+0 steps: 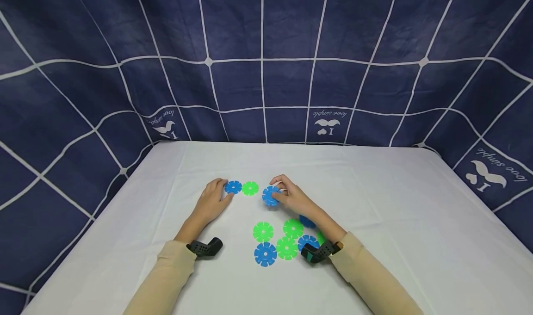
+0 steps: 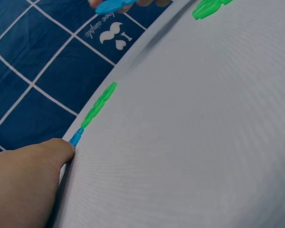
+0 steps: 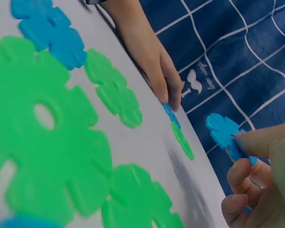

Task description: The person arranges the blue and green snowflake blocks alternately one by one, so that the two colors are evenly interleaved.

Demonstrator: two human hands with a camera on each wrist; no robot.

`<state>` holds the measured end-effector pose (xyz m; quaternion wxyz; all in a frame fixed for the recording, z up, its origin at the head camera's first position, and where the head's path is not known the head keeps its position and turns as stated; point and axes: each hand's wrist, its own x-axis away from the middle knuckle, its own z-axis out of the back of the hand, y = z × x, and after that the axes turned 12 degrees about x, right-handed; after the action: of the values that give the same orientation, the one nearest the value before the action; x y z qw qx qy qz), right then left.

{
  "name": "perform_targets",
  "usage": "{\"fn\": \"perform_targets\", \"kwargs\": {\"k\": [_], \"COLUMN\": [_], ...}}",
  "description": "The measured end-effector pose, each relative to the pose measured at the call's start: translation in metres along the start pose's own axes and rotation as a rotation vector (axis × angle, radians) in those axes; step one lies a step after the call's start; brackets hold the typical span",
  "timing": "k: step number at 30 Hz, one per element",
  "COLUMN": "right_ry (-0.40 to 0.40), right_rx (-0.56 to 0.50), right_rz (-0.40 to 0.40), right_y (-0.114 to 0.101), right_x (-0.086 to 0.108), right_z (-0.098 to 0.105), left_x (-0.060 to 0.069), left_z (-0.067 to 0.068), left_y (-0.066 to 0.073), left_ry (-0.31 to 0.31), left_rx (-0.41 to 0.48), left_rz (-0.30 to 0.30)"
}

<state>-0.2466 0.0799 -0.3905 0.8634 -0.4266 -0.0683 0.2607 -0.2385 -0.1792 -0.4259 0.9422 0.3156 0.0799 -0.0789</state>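
Note:
My left hand (image 1: 211,200) holds the left edge of a blue notched building disc (image 1: 233,187) lying on the white cloth, its thumb and a fingertip at the rim. A green notched disc (image 1: 250,188) lies joined or touching at that disc's right side; whether their slots interlock I cannot tell. Another blue disc (image 3: 224,130) is pinched between thumb and fingers of my right hand (image 1: 294,198), raised above the cloth to the right of the green one. In the left wrist view, the thumb (image 2: 57,151) meets the flat blue disc (image 2: 76,137).
Nearer me lie several loose discs, among them a green disc (image 1: 263,231), a blue disc (image 1: 265,254) and a green disc (image 1: 287,248). Some are partly hidden under my right forearm. A dark blue checked curtain (image 1: 287,83) stands behind the white-covered table (image 1: 395,204).

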Motion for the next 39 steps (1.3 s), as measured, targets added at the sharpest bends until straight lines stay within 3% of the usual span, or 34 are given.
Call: {"fn": "perform_targets", "kwargs": {"k": [10,14,20,24,33,39], "right_ry": [0.093,0.137,0.204,0.207,0.284,0.285], "right_rx": [-0.059,-0.072,-0.041,0.026,0.314,0.455], "right_rz": [-0.084,-0.1,-0.165,-0.178,-0.163,-0.171], "right_y": [-0.029,-0.024,0.004,0.013,0.018,0.018], "right_x": [0.001,-0.005,-0.024,-0.028,-0.028,-0.023], "right_z": [-0.003,-0.009,-0.023,-0.027,-0.028,-0.028], "left_x": [0.004,0.005,0.004,0.003,0.002,0.001], "left_z": [-0.004,-0.004,-0.003,-0.003,-0.001,-0.001], "left_y": [-0.001,-0.001,0.0,0.0,0.002,0.001], "left_ry": [-0.004,-0.004,-0.003,-0.001,0.0,-0.002], "left_rx": [-0.001,0.0,0.002,0.001,-0.018,-0.009], "left_rz": [0.015,0.007,0.009,0.004,0.006,-0.001]}}
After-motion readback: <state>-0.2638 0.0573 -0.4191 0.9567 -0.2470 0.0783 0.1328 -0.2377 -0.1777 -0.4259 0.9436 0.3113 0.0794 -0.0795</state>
